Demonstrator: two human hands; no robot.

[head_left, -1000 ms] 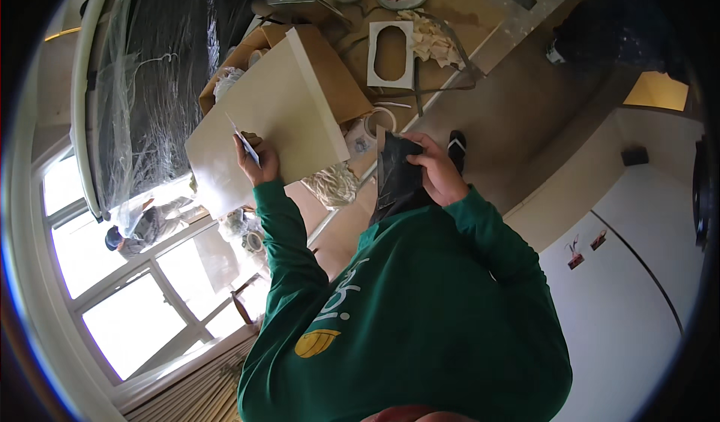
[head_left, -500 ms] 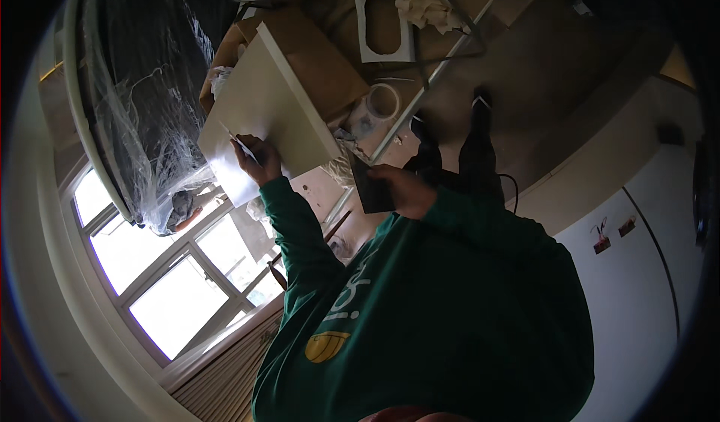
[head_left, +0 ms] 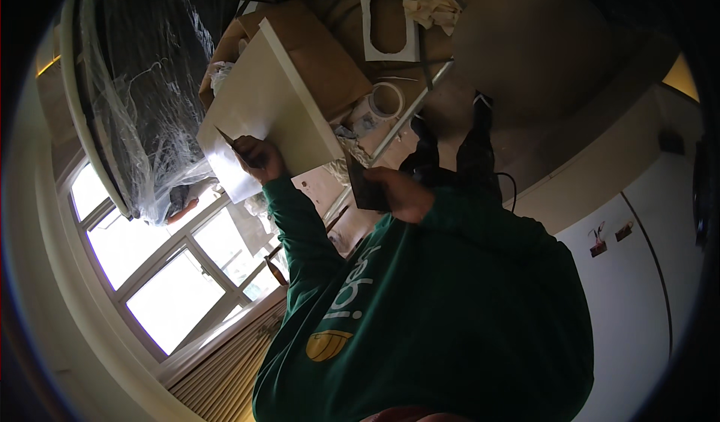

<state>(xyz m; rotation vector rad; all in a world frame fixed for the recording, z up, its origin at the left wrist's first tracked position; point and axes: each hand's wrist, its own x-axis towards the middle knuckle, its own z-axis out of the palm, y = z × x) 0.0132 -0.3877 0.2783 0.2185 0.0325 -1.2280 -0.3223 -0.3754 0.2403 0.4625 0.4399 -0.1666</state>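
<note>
Cardboard box (head_left: 319, 54), brown and open, lies at the top of the view, touching the far edge of a pale rectangular board (head_left: 270, 111). Beyond it sits a white rectangular panel (head_left: 388, 23) with an oval cut-out, and a roll of tape (head_left: 385, 100) lies just beside the board. The left hand (head_left: 257, 157), fingers curled tight, grips a thin dark pen (head_left: 229, 141) with its tip on the board. The right hand (head_left: 397, 193) closes around a dark flat object (head_left: 365, 189) near the green sleeve (head_left: 296, 219).
</note>
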